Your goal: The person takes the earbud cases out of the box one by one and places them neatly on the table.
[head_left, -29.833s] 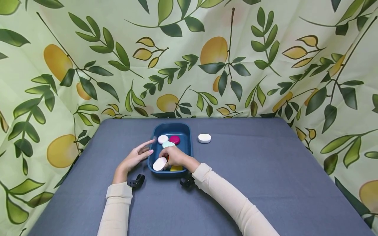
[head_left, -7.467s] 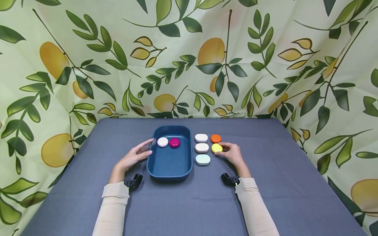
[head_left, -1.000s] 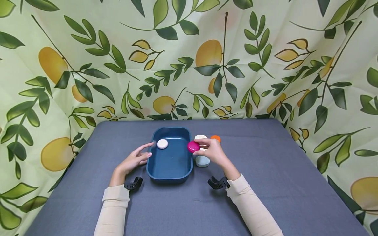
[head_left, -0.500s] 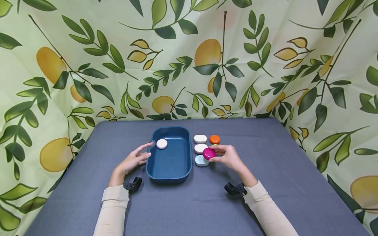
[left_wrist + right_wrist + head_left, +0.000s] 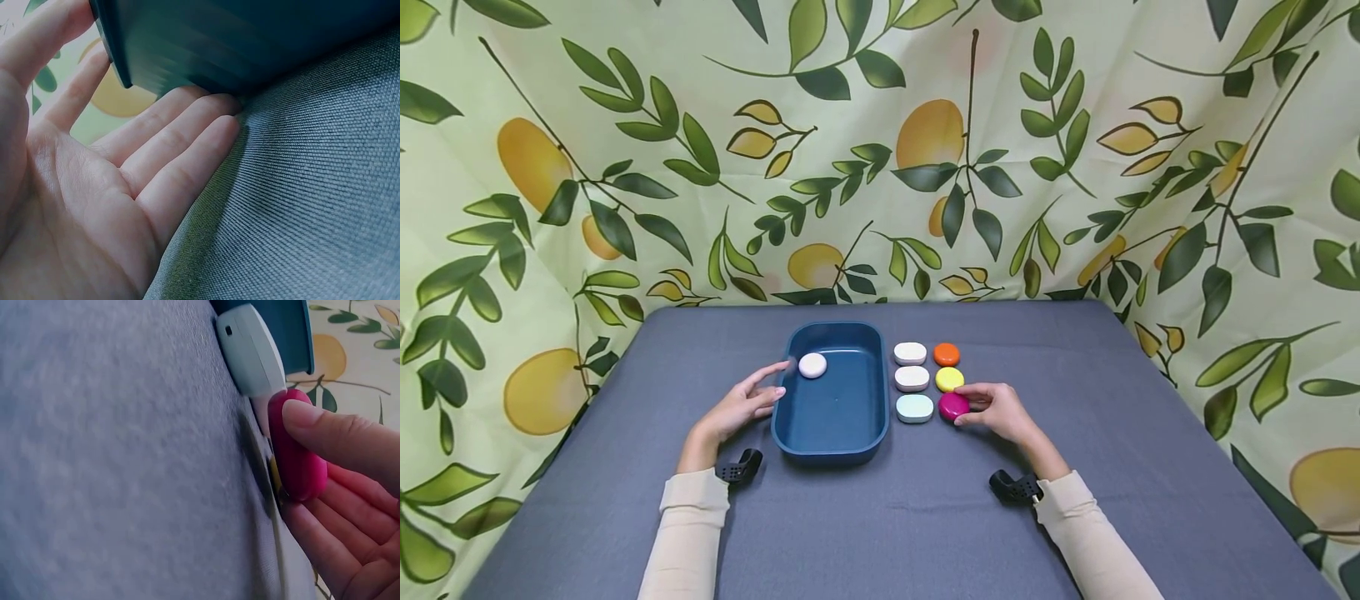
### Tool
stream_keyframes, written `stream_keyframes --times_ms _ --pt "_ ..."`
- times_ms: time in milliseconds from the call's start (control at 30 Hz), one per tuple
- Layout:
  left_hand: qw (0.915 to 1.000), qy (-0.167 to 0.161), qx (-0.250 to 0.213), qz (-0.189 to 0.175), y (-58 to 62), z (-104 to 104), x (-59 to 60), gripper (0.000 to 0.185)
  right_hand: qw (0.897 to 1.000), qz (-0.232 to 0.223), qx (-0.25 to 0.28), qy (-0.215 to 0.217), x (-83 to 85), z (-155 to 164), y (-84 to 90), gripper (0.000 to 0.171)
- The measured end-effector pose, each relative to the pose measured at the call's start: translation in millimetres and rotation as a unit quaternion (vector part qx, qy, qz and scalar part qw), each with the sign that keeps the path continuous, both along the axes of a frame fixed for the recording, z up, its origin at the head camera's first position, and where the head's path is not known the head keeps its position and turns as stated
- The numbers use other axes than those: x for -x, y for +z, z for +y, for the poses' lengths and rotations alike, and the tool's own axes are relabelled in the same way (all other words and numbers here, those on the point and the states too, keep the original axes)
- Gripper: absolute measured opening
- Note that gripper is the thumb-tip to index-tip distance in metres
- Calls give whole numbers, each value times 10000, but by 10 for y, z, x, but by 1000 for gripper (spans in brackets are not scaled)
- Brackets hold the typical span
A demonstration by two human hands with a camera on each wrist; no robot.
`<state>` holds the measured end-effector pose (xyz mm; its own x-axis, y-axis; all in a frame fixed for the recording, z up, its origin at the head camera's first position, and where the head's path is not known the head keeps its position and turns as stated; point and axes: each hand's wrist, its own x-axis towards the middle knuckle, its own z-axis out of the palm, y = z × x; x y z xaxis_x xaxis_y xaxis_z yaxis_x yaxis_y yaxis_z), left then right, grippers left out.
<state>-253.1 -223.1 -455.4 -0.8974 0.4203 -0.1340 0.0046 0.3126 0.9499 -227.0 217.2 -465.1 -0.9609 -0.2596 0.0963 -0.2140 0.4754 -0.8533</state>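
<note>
Fingers of right hand (image 5: 1000,411) pinching magenta case (image 5: 953,406), beside mint case (image 5: 914,407)

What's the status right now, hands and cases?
Right hand pinching magenta case, set on cloth. Left hand open against tray. One white case in tray. Nothing blocking.

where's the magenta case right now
In the head view the magenta case sits on the grey tablecloth right of the blue tray, beside the pale mint case and below the yellow one, pinched by the right hand.
</note>
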Motion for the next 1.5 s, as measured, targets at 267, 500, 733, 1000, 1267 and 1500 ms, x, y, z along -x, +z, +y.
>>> stream_keyframes --times_ms 267,500,733,1000,1267,1500 --pt "10000 61 39 -20 -11 15 -3 62 10000 -92 -2 11 3 36 -29 50" --pt "10000 22 -46 -4 -2 12 5 61 9986 263 -467 -6 7 0 -16 48" --pt "10000 38 14 -4 12 15 21 61 9966 470 -682 -46 -18 -18 44 47" --pt "10000 29 32 27 23 7 10 62 9957 628 -667 -115 -26 -20 104 45" --pt "10000 0 8 29 11 -5 12 61 9968 698 -354 -186 -48 -120 265 43" --pt "10000 7 -11 -14 -13 2 5 62 9981 613 89 44 -13 -312 373 42"
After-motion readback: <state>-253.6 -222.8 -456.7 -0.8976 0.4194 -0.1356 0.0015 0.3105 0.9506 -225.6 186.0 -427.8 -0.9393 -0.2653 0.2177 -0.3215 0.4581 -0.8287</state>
